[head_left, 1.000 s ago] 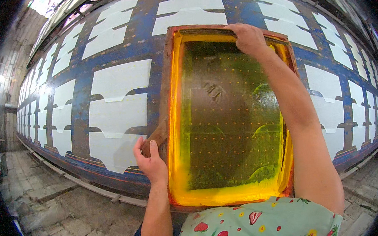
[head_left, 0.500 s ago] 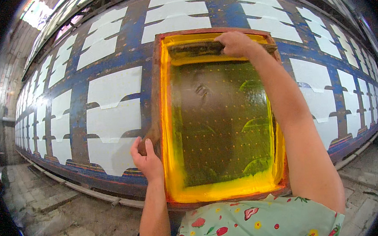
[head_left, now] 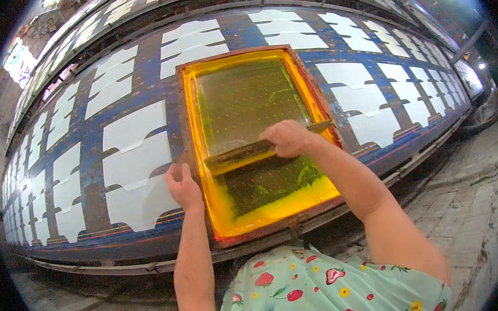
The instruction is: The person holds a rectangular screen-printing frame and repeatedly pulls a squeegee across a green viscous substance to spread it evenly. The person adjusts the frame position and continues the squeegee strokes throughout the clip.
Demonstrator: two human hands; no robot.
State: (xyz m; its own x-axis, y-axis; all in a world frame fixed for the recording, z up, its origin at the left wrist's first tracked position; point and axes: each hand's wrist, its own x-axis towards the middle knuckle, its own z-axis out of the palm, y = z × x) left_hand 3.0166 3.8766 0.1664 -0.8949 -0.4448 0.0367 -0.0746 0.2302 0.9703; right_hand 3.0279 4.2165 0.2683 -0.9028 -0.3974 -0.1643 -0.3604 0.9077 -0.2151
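Note:
A wooden-framed printing screen (head_left: 194, 159) coated in yellow ink lies flat on a long blue table (head_left: 94, 166). My right hand (head_left: 285, 138) grips a wooden squeegee (head_left: 240, 153) that spans the mesh about halfway down the frame. My left hand (head_left: 182, 186) presses on the frame's left edge, fingers spread. Dark green mesh shows below the squeegee, and paler mesh above it.
White cut fabric pieces (head_left: 137, 163) lie in rows across the whole blue table, on both sides of the screen. A metal rail (head_left: 95, 264) runs along the table's near edge. Stone paving (head_left: 477, 197) lies at the right. My patterned green shirt (head_left: 322, 289) fills the bottom.
My right hand has come from the frame's far edge down to its middle, dragging the squeegee toward me. The left hand stays on the left frame edge. The view has shifted.

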